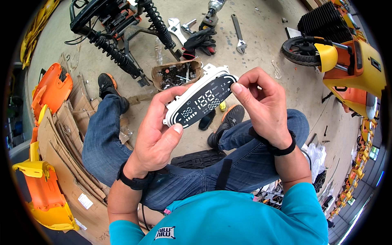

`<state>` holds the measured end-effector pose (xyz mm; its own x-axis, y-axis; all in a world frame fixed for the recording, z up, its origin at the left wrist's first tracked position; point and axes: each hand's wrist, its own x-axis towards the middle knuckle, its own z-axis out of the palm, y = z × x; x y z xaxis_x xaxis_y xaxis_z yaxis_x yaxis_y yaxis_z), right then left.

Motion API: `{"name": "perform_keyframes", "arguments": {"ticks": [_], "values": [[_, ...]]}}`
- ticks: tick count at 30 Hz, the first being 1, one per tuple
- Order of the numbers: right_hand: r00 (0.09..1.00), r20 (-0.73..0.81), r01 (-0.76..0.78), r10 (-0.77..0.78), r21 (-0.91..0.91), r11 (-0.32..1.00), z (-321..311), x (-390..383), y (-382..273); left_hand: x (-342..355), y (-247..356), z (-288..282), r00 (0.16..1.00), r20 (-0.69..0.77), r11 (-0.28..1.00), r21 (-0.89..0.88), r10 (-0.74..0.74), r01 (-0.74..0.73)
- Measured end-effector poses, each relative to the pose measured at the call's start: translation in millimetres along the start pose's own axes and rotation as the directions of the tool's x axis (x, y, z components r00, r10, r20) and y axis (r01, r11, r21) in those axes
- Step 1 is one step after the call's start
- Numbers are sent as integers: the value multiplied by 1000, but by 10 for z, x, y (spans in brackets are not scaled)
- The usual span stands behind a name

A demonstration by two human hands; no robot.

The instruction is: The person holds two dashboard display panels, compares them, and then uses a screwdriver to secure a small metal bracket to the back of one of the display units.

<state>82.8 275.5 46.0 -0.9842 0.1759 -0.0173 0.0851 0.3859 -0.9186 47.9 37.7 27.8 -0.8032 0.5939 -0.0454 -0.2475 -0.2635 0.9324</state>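
Between my two hands, above my lap, is an oval dashboard display panel (203, 100) with a black face, white segment symbols and a white plastic rim with small tabs. My left hand (157, 130) grips its left end, thumb on the face and fingers behind. At the upper right end my right hand (261, 100) pinches the panel, its thumb pressed at the corner of the face. The panel is tilted, right end higher. Below it, on the floor, stands an open cardboard box (176, 74) of screws and small metal parts.
A vehicle frame with black coil springs (118, 53) stands ahead. Wrenches (241, 45), black gloves (200, 42) and a power drill (210, 16) lie beyond the box. Flattened cardboard (69, 163) and orange-yellow panels (47, 192) are at left; a yellow scooter (351, 65) stands right.
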Motion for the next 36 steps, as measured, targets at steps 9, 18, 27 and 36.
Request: {"name": "perform_keyframes", "arguments": {"ticks": [9,18,27,36], "values": [[998,-56,-24,27,46,999,33,7,-14,-13,3,-9,1000,3,1000,19,-3,3],[999,-52,-16,17,20,1000,28,9,-13,-6,20,1,1000,7,1000,13,-9,9],[999,-46,-10,9,-13,1000,20,16,-23,1,27,8,1000,10,1000,0,-6,6],[999,-33,15,-17,-40,999,20,18,-38,-9,19,-5,1000,28,1000,-28,-6,6]]}}
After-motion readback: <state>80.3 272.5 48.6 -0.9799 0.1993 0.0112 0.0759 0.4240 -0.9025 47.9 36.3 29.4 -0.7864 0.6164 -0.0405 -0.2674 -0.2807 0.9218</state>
